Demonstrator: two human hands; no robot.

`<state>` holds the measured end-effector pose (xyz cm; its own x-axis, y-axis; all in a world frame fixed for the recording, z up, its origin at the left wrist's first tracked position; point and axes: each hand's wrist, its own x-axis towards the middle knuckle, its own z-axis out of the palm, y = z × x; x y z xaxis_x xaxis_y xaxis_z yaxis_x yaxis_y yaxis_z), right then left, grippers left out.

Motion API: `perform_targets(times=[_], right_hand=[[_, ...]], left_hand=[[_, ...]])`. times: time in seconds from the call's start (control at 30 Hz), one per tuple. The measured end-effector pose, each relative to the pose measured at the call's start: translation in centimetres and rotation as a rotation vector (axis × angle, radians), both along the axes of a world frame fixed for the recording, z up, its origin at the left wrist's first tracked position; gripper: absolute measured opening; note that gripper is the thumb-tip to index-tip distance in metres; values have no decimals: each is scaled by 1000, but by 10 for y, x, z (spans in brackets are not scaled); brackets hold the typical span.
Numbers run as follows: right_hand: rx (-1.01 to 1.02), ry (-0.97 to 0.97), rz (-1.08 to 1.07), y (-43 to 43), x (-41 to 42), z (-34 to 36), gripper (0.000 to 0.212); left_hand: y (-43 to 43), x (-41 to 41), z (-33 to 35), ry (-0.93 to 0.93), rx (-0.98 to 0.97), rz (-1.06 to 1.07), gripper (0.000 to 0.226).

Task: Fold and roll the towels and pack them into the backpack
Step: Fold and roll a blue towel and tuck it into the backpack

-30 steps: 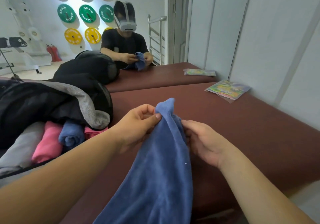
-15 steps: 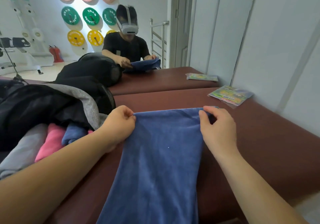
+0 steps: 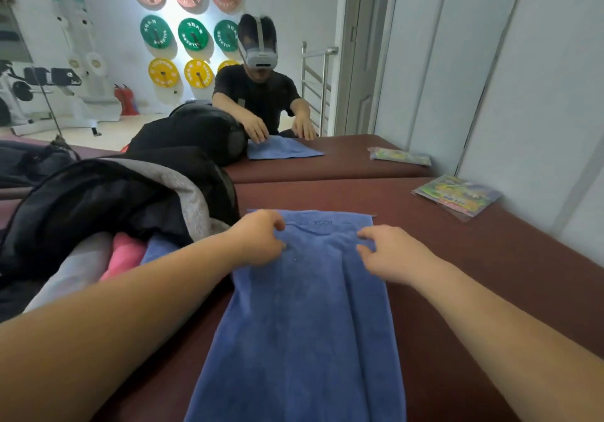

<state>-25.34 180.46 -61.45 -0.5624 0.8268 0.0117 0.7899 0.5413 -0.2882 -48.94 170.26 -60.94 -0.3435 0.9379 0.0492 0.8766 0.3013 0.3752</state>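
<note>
Left hand [image 3: 258, 240]: on the far left part of the blue towel [image 3: 304, 317], fingers bent, tips down on the cloth. Cannot tell if it pinches a fold or only presses.
Right hand [image 3: 390, 256]: on the far right part of the same towel, fingers bent and spread, thumb out. Grip likewise cannot be told.
Blue towel: lies spread flat on the bench [image 3: 490, 274], long way toward the person, near end running out of view below. A slight wrinkle shows between the hands.
Handling, judged: light, soft, limp terry. It will sag if lifted by one point and creep on the smooth bench top. Best taken at the two far corners or along one long edge, both hands together.
Step, judged: smoothing before the first fold.
Backpack [image 3: 108, 199]: open, just left of the towel, touching the bench.
Inside it: pink roll [image 3: 125, 255], grey roll [image 3: 72, 274], blue roll [image 3: 157, 250].
Far right: colourful booklet [image 3: 457, 194], well apart from the towel.
</note>
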Motion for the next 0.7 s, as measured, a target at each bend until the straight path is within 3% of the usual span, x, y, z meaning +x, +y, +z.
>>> perform_targets(times=[0.1,0.27,0.37,0.57,0.7], right_hand=[[-11,-161,95,-41,4,-27,26],[-80,-303,128,-74,21,-55,81],[-67,-355,110,-63,29,-53,75],[63,-465,110,5,27,-55,59],[167,-530,-19,47,21,-46,58]], left_hand=[[-25,21,-18,43,-252,-103,60],[-65,44,-36,113,-527,-69,82],[-76,49,-41,106,-607,-64,90],[-40,40,-67,116,-515,-34,95],[2,20,-75,81,-338,-19,89]])
